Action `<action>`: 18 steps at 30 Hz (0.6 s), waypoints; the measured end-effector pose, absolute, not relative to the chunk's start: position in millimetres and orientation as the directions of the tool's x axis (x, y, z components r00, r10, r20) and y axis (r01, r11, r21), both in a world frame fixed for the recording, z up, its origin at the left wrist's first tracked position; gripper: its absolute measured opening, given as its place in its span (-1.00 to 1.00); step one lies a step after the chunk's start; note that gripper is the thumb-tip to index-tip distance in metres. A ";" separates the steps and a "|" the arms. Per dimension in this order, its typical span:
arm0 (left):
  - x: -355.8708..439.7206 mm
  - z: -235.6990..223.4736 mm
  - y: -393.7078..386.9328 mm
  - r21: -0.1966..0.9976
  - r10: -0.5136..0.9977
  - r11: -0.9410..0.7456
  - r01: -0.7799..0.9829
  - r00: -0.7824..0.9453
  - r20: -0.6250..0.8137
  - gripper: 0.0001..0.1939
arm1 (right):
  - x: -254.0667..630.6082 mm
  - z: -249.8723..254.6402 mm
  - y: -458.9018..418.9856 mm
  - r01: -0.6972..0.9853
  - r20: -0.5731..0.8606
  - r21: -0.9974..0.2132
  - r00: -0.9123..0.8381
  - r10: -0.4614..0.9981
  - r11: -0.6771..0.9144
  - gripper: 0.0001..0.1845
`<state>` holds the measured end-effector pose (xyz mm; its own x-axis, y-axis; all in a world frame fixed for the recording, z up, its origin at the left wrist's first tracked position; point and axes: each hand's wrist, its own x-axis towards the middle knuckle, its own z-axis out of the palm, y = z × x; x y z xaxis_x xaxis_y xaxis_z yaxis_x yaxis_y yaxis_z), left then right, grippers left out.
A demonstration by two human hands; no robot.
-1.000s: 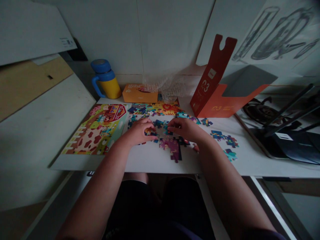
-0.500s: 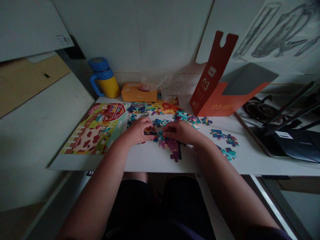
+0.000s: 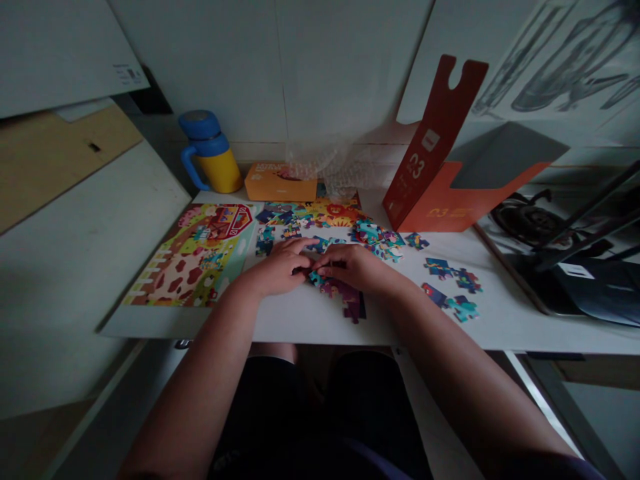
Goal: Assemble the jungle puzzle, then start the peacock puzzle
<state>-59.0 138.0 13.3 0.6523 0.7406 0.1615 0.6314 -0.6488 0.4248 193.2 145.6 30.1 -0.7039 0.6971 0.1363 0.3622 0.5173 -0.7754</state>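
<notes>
Both hands meet over a partly joined jigsaw near the front of the white table. My right hand (image 3: 356,268) pinches a small teal puzzle piece (image 3: 315,277) between thumb and fingertips. My left hand (image 3: 283,268) is close beside it, its thumb and lower fingers closed at the edge of the same pieces while the index finger stretches forward; its exact grip is partly hidden. Below my right hand lies a joined purple puzzle section (image 3: 346,297) with dark edges. Just beyond the fingertips are blue joined pieces (image 3: 320,244).
A finished farm puzzle (image 3: 193,257) lies left. Behind are a blue-yellow flask (image 3: 215,157), an orange box (image 3: 281,183), bubble wrap (image 3: 345,173) and a tall open orange carton (image 3: 430,200). Loose pieces (image 3: 463,307) lie right, near a black tray-like object (image 3: 560,287).
My right fingertips have shifted slightly left towards my left hand. The teal piece now sits lower left, and my left index finger has straightened forward. The view has shifted slightly.
</notes>
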 end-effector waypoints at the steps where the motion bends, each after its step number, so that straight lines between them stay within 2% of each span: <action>1: -58.8 12.8 138.2 0.424 0.743 -0.648 0.632 0.648 0.169 -0.83 | 193.0 30.1 145.3 0.354 0.141 -0.779 -0.705 0.695 0.518 -0.83; 8: -60.1 17.9 143.0 0.411 0.790 -0.610 0.678 0.562 0.245 -0.84 | 191.9 22.7 145.2 0.442 0.114 -0.780 -0.595 0.795 0.442 -0.76; 13: -59.4 25.2 141.8 0.434 0.798 -0.599 0.673 0.544 0.259 -0.83 | 185.8 19.1 146.5 0.377 0.213 -0.745 -0.647 0.732 0.551 -0.89; 18: -58.5 27.2 140.5 0.462 0.797 -0.594 0.658 0.558 0.231 -0.81 | 180.2 15.5 148.1 0.311 0.302 -0.682 -0.704 0.643 0.661 -0.85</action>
